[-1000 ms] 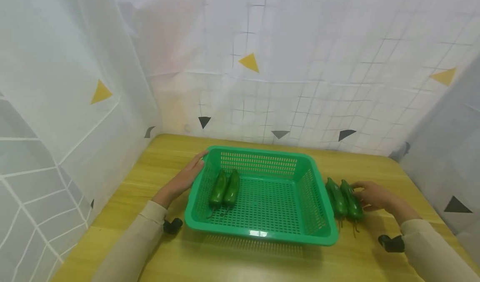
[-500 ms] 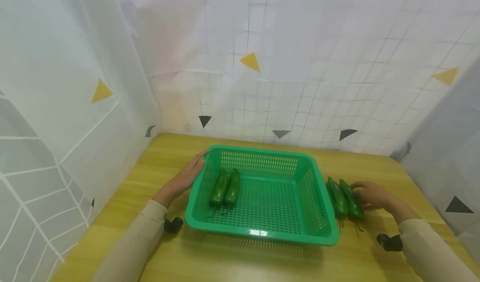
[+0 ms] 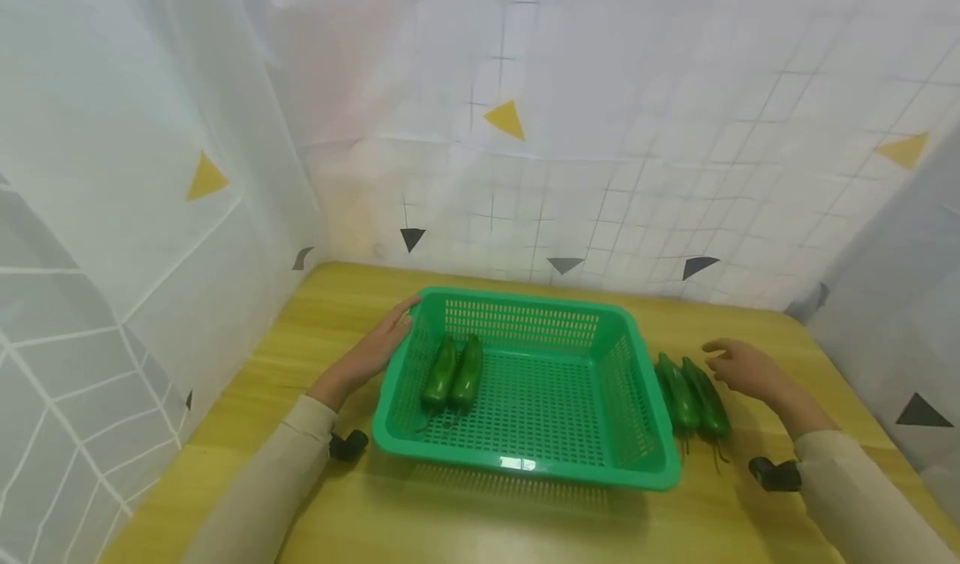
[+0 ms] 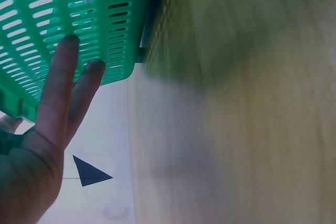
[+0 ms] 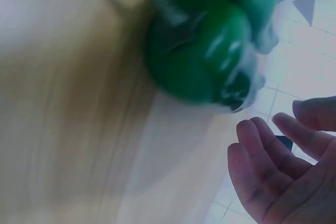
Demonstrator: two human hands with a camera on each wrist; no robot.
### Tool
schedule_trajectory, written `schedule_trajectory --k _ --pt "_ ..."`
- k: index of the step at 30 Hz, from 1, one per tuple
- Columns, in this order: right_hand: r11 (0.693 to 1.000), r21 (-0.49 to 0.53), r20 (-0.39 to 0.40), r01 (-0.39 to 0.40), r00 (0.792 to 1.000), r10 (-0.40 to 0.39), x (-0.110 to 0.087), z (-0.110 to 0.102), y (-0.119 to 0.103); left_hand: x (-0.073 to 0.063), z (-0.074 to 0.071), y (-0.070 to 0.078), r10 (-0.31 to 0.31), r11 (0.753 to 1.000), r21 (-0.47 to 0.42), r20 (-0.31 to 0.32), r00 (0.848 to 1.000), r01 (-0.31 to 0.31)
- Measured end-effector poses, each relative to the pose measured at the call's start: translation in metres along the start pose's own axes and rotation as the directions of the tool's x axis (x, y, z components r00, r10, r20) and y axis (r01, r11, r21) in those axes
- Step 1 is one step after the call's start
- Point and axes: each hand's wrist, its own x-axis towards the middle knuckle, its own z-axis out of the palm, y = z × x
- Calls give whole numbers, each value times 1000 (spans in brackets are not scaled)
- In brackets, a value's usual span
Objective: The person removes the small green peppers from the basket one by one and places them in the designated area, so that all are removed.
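Two long green peppers [image 3: 465, 372] lie side by side at the left end of a green plastic basket [image 3: 536, 406]. My left hand [image 3: 372, 351] rests against the basket's left side, its fingers extended along the slotted outer wall [image 4: 79, 9]. On the table, just outside the basket's right side, lie at least two more green peppers [image 3: 705, 397], stems toward me; the basket's rim may hide part of another. My right hand [image 3: 746, 371] hovers beside them with loosely bent fingers, holding nothing. In the right wrist view a gap separates the fingertips [image 5: 244, 129] from the nearest pepper [image 5: 202, 51].
The wooden table [image 3: 495, 526] reaches back to a white patterned sheet [image 3: 480, 189]. Similar sheets hang at the left [image 3: 142, 239] and right. A small black device [image 3: 348, 446] sits at each wrist.
My right hand has come off the outermost pepper, rising slightly up and away from it. My left hand keeps its place on the basket. The camera view has shifted slightly.
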Motion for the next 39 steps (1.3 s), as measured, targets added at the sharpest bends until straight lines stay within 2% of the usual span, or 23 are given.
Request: schedule_trajectory --k 3,6,10,18,24,31,39 --pt "999 35 -19 35 999 -34 1 -1 -5 -1 0 0 -2 1000 -2 -4 1000 2" --pt "995 94 -22 44 999 -42 1 -1 -10 -1 0 0 3 1000 5 1 1000 -3" --pt "991 124 -19 54 998 -53 3 2 -19 -2 0 0 -3 1000 0 6 1000 3" --pt "988 88 -78 125 990 -118 6 3 -36 -1 0 0 9 1000 11 -6 1000 -9" --pt "989 48 -119 142 984 -136 6 2 -49 -1 0 0 2 1000 17 0 1000 -2" --pt "988 31 -163 152 976 -145 11 -4 -62 -1 -1 0 10 1000 -1 4 1000 -10" --pt "979 -16 -190 204 961 -204 15 -16 -76 -2 -1 1 -4 1000 13 3 1000 4"
